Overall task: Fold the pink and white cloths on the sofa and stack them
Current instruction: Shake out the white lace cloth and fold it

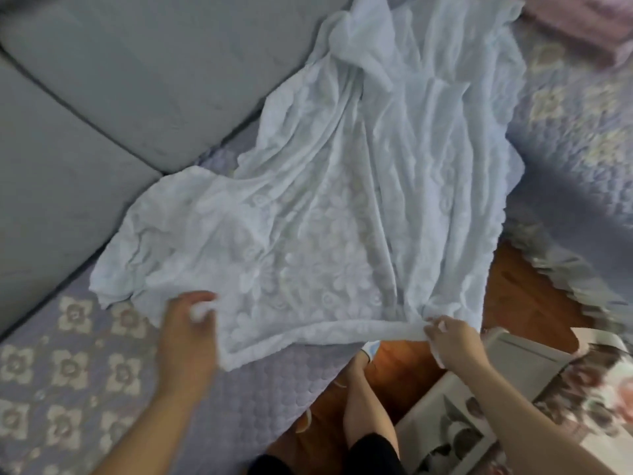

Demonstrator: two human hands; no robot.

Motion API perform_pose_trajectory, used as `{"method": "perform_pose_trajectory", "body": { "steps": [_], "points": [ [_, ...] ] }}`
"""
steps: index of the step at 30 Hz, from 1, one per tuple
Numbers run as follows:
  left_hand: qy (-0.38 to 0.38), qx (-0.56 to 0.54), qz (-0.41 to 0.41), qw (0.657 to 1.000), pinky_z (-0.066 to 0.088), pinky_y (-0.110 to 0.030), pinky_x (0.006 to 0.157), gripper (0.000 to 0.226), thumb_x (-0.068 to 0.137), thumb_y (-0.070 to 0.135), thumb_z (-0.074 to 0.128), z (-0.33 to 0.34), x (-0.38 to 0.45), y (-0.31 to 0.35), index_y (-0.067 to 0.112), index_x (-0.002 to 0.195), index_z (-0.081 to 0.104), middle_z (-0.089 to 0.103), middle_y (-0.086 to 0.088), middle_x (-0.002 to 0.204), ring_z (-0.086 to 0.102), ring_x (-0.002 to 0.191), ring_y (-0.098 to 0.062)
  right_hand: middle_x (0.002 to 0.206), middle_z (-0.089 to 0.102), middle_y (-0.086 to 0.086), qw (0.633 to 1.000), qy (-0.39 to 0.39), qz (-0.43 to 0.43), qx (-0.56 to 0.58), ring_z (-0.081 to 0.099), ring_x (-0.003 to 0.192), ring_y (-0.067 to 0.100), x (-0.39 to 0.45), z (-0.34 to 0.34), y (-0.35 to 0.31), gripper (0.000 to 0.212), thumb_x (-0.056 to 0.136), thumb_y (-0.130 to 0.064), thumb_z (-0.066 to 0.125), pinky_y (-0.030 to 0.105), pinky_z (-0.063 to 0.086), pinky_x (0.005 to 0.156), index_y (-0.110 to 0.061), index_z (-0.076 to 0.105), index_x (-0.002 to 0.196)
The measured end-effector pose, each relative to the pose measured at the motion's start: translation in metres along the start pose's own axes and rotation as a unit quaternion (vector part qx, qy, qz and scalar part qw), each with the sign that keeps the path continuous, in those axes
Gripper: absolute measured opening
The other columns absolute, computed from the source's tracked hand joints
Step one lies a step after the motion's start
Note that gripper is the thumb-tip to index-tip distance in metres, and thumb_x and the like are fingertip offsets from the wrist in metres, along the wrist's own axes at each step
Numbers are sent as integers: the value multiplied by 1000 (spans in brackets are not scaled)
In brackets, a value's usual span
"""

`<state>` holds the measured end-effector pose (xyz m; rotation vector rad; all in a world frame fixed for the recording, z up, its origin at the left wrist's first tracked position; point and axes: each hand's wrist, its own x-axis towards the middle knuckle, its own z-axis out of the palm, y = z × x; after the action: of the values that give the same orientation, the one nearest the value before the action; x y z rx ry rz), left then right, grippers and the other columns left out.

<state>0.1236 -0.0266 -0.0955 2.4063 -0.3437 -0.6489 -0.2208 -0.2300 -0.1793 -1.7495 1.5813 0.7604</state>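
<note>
A large white lace cloth (342,186) with a flower pattern lies spread and wrinkled across the sofa seat, its right side hanging off the seat's edge. My left hand (190,327) grips its near edge on the left. My right hand (452,337) pinches the same near hem further right, above the floor. A pink cloth (582,25) lies folded at the top right corner on the sofa.
The sofa seat wears a lilac quilted cover (68,371) with pale flowers; grey back cushions (120,80) rise at the left. Orange wooden floor (507,303) shows at the lower middle. A white table with a floral cloth (513,406) stands at the lower right. My legs (363,416) are below.
</note>
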Motion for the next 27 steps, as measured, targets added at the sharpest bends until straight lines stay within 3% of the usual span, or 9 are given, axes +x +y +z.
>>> {"method": "perform_pose_trajectory", "body": {
  "steps": [2, 4, 7, 9, 12, 15, 17, 21, 27],
  "points": [
    [-170, 42, 109, 978, 41, -10, 90, 33, 92, -4, 59, 55, -7, 46, 28, 97, 66, 57, 10, 105, 56, 94, 4, 122, 68, 3, 999, -39, -15, 27, 66, 103, 22, -1, -3, 7, 29, 96, -29, 62, 26, 50, 84, -25, 68, 123],
    [-218, 59, 167, 960, 36, 0, 90, 33, 93, -1, 56, 112, 15, 86, 30, 98, 67, 54, 14, 104, 54, 95, 13, 126, 67, -7, 998, -9, -48, 50, 64, 106, 15, 8, -10, 14, 26, 94, -30, 66, 25, 48, 84, -28, 71, 119],
    [-159, 55, 186, 968, 32, 2, 88, 31, 91, -2, 51, 199, 73, 156, 18, 105, 71, 59, -4, 113, 59, 103, -9, 139, 51, -28, 985, 90, -84, 117, 63, 98, 1, 36, -24, 18, 10, 93, -29, 68, 20, 44, 77, -31, 76, 98],
    [-123, 73, 223, 964, 37, -15, 92, 30, 89, -1, 50, 251, 109, 204, 11, 107, 72, 57, -13, 116, 59, 108, -27, 146, 39, -29, 979, 111, -94, 143, 64, 94, 1, 59, -31, 16, 6, 91, -28, 71, 21, 48, 77, -28, 77, 92],
    [-147, 147, 247, 947, 43, -32, 89, 25, 97, 12, 46, 321, 148, 258, 10, 107, 68, 52, -13, 122, 59, 103, -32, 159, 25, -23, 975, 89, -83, 187, 59, 116, 3, 92, -34, 12, 12, 92, -32, 69, 19, 47, 91, -29, 77, 100],
    [-147, 208, 234, 938, 50, -37, 88, 26, 98, 25, 46, 374, 169, 294, 7, 98, 65, 60, -17, 121, 62, 104, -35, 160, 17, -28, 967, 49, -89, 232, 62, 106, -3, 114, -31, 9, 11, 93, -37, 66, 8, 42, 77, -36, 75, 99],
    [-128, 219, 176, 951, 52, -39, 95, 39, 98, 36, 49, 401, 186, 303, 3, 110, 65, 62, -19, 124, 61, 114, -35, 157, 16, -34, 960, 42, -93, 261, 62, 102, -6, 122, -26, 10, 9, 93, -38, 66, 5, 40, 73, -44, 72, 91],
    [-119, 217, 80, 966, 54, -37, 94, 53, 88, 48, 62, 421, 213, 300, 2, 116, 64, 65, -14, 122, 63, 111, -33, 151, 18, -44, 947, 66, -112, 295, 63, 98, -9, 129, -19, 16, 20, 91, -33, 71, 15, 49, 83, -46, 66, 76],
    [-100, 124, 97, 982, 39, -30, 69, 23, 97, 23, 52, 377, 201, 289, 3, 94, 63, 66, -10, 91, 61, 85, -30, 150, 21, -45, 956, 65, -101, 268, 65, 87, -2, 135, -22, 12, 16, 93, -31, 64, 23, 53, 75, -26, 72, 80]
  ]
}}
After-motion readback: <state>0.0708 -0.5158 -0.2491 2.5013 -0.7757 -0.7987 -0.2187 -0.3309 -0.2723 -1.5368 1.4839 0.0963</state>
